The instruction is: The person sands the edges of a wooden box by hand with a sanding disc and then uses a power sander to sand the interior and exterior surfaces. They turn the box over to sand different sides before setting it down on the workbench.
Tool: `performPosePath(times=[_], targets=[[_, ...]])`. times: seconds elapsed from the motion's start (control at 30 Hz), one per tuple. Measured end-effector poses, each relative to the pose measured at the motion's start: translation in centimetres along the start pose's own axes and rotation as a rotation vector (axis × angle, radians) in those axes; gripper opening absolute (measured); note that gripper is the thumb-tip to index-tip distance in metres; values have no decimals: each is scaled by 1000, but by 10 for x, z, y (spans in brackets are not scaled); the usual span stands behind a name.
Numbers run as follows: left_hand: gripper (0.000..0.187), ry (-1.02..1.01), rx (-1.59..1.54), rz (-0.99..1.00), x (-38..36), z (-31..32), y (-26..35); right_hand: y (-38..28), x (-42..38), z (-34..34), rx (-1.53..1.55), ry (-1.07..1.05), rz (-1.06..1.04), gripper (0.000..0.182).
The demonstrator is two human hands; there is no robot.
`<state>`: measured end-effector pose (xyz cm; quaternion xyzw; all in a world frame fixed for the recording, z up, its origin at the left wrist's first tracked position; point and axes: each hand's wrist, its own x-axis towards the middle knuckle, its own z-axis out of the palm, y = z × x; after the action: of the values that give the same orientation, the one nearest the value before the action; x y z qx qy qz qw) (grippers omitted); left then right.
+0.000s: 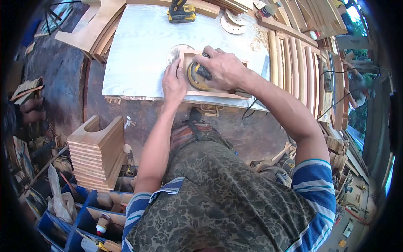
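Note:
My right hand is closed over the top of a yellow and black orbital sander. The sander rests inside or against a shallow rectangular wooden frame; its pad is out of sight. At the frame's left side, my left hand grips the edge with its fingers pointing away from me. A round sanding disc lies partly under the frame's far left corner. Both the frame and the disc are on a white-topped workbench. My right hand and forearm hide part of the frame's right end.
A yellow and black cordless tool stands at the bench's far side, near more sanding discs. Wooden strips line the right. Stacked cut boards stand at lower left by a blue compartment box. A cable hangs off the bench.

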<state>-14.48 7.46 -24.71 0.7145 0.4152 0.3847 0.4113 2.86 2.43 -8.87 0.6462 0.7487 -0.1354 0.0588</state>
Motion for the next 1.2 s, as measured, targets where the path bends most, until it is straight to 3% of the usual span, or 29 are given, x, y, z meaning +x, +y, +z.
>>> performPosePath(times=[0.17,0.27,0.63,1.07,1.2], targets=[[37,-40,18,2,3,-1,3,-8,4,-3,39,6,32,63],[38,-34,15,-14,4,-2,6,-7,5,5,26,124,-17,60],[41,-25,168,-13,5,8,3,1,-16,-10,40,-72,258,69],[39,-44,155,18,5,10,2,5,-34,-15,-18,-152,333,70],[42,-80,134,-17,5,7,3,12,-36,-23,16,-221,506,69]])
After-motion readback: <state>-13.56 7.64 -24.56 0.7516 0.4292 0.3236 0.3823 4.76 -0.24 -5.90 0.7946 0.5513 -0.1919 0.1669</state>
